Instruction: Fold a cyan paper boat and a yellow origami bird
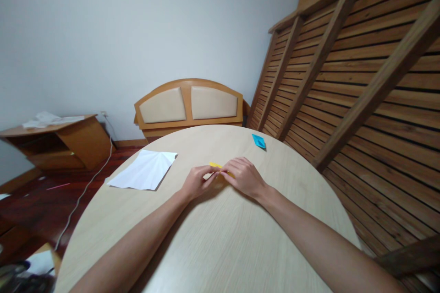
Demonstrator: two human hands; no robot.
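Near the middle of the round table, my left hand and my right hand meet over a small piece of yellow paper. Both hands pinch it between thumb and fingers, with the fingertips almost touching. Only the paper's far left edge and a sliver under my right fingers show; the rest is hidden. Beyond my right hand lies a small blue folded piece with a darker mark on it. Left of my left hand rests a white sheet of paper with fan-like creases.
The pale round wooden table fills the foreground. A slatted wooden panel leans along the right side. A headboard stands behind the table. At the left are a low wooden cabinet and a white cable on the floor.
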